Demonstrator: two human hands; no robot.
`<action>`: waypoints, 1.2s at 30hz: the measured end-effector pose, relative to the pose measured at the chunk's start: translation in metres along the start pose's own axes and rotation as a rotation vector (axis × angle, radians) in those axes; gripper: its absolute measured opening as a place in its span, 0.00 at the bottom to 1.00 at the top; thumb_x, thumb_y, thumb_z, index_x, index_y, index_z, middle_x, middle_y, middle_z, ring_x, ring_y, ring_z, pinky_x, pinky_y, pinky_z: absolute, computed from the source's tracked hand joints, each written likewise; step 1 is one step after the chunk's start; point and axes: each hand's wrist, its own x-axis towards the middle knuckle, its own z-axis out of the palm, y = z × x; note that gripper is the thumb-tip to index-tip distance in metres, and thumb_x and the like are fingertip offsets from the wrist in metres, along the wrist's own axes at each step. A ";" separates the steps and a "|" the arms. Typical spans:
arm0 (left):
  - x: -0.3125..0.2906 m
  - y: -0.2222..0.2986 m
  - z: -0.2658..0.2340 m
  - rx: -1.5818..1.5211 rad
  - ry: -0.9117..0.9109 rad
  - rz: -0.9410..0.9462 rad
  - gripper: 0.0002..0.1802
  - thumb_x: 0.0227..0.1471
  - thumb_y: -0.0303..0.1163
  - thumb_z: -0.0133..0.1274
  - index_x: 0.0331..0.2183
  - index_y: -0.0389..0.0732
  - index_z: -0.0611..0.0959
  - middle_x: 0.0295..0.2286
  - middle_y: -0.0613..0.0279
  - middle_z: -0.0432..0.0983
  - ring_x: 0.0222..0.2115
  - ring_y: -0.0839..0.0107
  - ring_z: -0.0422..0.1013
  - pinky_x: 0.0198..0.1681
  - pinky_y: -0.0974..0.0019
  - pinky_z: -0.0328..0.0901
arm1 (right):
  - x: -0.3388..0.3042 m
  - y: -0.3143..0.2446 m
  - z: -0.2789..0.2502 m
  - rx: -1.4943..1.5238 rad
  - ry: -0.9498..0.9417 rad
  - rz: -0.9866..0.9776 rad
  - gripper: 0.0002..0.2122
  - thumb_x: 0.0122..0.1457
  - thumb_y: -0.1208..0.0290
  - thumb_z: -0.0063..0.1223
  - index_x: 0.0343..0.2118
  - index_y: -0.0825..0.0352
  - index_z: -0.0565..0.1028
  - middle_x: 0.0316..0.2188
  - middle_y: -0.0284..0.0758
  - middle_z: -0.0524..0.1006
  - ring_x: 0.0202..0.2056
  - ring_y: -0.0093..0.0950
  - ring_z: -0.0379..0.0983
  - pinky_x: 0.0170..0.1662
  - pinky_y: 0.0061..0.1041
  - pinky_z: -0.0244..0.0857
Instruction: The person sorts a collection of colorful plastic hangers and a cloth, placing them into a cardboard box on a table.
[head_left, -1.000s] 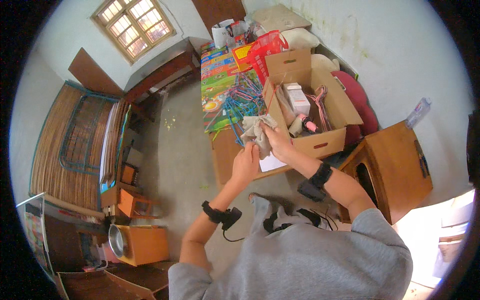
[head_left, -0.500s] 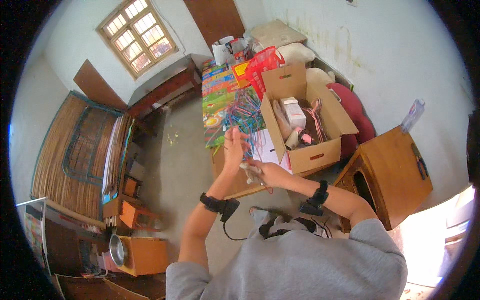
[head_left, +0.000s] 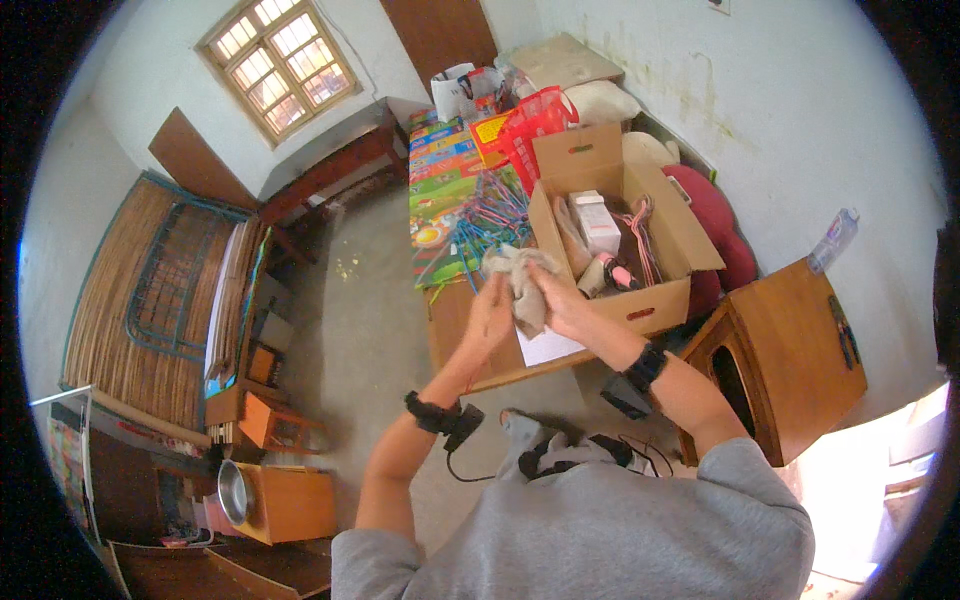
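Observation:
A crumpled beige-grey cloth is held up over the near part of the table between my two hands. My left hand grips its left side. On the other side, my right hand closes around the cloth. Just beyond them lies a tangle of blue, pink and purple cords on a colourful printed table cover. Below the cloth, a white sheet of paper shows in part. Black bands sit on both my wrists.
Right of my hands stands an open cardboard box with a white carton, a pink-and-black item and corded bundles inside. Behind are a red bag and cushions. A wooden cabinet bears pliers and a clear bottle.
My left hand, open and raised by the cords before, has come onto the cloth that my right hand held low. The cloth is now spread larger and higher between both hands.

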 end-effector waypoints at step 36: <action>-0.027 0.030 0.002 0.151 -0.483 0.129 0.11 0.54 0.35 0.41 0.29 0.37 0.71 0.14 0.51 0.63 0.13 0.64 0.62 0.19 0.66 0.57 | -0.038 -0.081 -0.082 -0.708 0.377 -0.248 0.22 0.47 0.61 0.58 0.39 0.74 0.69 0.30 0.35 0.75 0.28 0.23 0.72 0.30 0.21 0.66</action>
